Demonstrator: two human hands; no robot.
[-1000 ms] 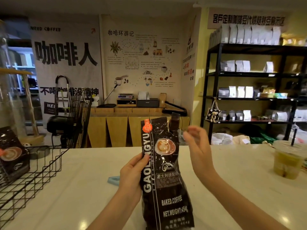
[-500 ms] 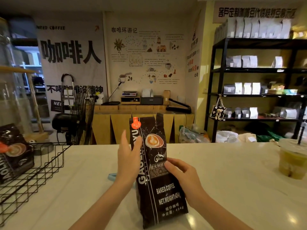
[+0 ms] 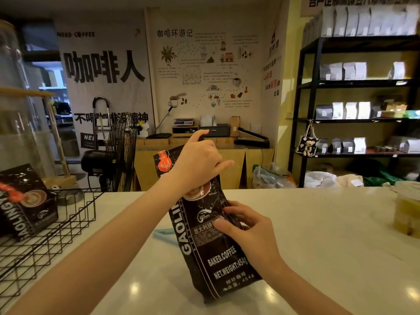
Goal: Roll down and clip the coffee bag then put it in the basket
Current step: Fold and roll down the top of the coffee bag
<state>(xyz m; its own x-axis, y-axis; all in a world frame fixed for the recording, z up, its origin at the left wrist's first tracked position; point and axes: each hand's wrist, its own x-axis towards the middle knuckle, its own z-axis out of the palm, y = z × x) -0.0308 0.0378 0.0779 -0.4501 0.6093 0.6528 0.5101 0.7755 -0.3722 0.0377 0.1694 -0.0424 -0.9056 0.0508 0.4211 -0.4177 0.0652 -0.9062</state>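
Coffee bag, below the left hand's fingers: "GAOLIN…", "BAKED.COFFEE", "NET.WEIGHT:454g" | second bag, far left of the fingers, in basket: "AOLING…" | wall banner behind: "NEED COFFEE", "咖啡人" | poster above the fingers: "咖啡环游记"

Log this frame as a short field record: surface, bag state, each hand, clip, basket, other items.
surface: white counter
bag: black coffee bag, standing tilted on the counter, top not yet rolled
left hand: gripping the bag's top
right hand: holding the bag's middle
clip: light blue piece lying on the counter behind the bag, partly hidden
basket: black wire basket at left, already holding a second bag
other: iced drink cup at far right
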